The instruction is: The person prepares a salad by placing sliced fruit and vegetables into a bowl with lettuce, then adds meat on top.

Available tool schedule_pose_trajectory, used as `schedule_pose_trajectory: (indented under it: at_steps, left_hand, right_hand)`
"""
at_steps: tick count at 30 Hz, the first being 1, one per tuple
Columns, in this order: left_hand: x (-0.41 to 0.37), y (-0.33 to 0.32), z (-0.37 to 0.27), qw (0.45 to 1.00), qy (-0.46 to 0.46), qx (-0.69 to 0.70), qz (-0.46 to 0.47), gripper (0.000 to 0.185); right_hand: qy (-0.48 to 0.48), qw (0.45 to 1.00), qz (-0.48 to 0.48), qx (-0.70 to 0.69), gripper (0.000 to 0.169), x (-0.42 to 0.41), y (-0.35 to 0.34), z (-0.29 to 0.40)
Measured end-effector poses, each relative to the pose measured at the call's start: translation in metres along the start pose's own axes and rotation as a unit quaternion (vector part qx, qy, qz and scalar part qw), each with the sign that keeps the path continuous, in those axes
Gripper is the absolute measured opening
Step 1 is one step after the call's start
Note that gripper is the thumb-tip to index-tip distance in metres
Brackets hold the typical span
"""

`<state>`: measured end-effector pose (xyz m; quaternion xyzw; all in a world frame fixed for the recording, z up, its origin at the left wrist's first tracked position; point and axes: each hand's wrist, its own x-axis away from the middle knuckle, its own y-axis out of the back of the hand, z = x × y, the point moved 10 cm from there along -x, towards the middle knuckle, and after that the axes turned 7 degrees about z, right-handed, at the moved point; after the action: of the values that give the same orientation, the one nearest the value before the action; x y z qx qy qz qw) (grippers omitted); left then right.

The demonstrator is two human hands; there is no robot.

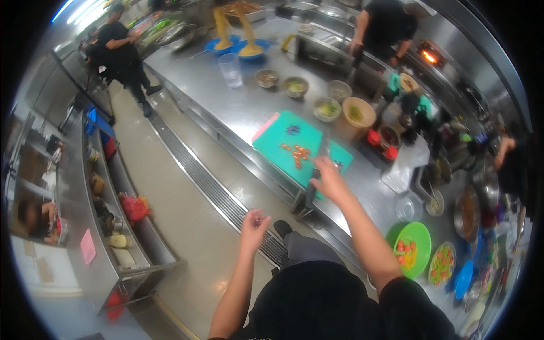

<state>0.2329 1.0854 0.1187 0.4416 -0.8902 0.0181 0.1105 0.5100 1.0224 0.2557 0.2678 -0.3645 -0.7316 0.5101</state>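
My right hand [330,180] is over a kitchen knife on a green cutting board [272,142], thumb and forefinger apart. The knife blade [324,145] points away from me; its dark handle [312,189] extends toward the table's near edge. Whether my fingers grip the knife, I cannot tell. Left of the blade lie small orange-red cut pieces [298,155], with a little pile of purple shreds [293,129] beyond them. More dark shreds [338,165] are right of the blade. My left hand [254,231] hangs in the air off the table, fingers loosely bent, with nothing visible in it.
Small bowls [296,87] and a plastic jug [230,70] stand beyond the board. A green bowl [418,250] of cut food is at right. A floor drain grate [204,178] runs beside the steel table [191,78]. A co-worker [389,29] stands across the table near a flame.
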Motion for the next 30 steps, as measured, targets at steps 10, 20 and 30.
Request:
schedule_pose_trajectory:
  at_steps: [10,20,30]
  left_hand:
    - [-0.143,-0.11,0.033,0.938,0.218,0.254,0.089,0.038]
    - [-0.217,-0.081,-0.021,0.992,0.122,-0.02,-0.013,0.045]
    - [-0.233,-0.106,-0.013,0.971,0.192,0.116,0.085,0.037]
  right_hand:
    - [-0.002,0.976,0.194,0.093,0.11,-0.125,-0.085,-0.086]
    - [-0.012,0.984,0.168,-0.049,0.045,-0.151,-0.082,-0.071]
    - [-0.104,0.99,0.093,0.007,0.008,-0.141,-0.076,-0.102]
